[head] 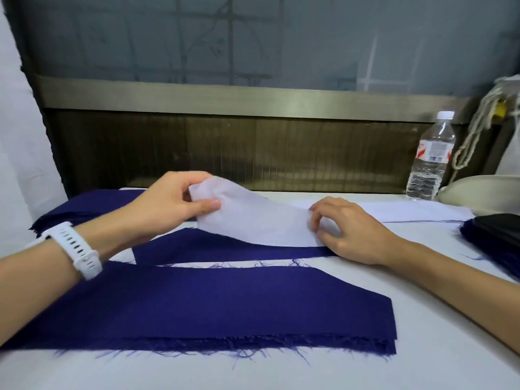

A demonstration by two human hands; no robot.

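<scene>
A white counter fills the lower part of the view, seen from above by the person working at it. Two long navy fabric strips lie across it, with frayed, thready edges. The wider near strip is closest to the viewer, and the narrower far strip lies just beyond it.

Over the far strip is the white fabric piece, a thin, pale, slightly translucent length of cloth. Its right end rests on the navy, while its left end is lifted off the counter and sags in a soft curve.

The left hand, with a white watch on its wrist, holds the raised end, thumb and fingers pinched around it. The right hand sits low on the counter. Its curled fingers appear to nip the right edge and keep it down on the strip.

The white piece looks very light and limp, with no stiffness of its own. It will likely droop, fold or drift if held at only one point. The two short ends are the best places to hold it, kept gently taut so it lowers flat along the strip. The navy edges shed threads, so dragging across them risks snagging.

A clear water bottle stands at the back right.
</scene>
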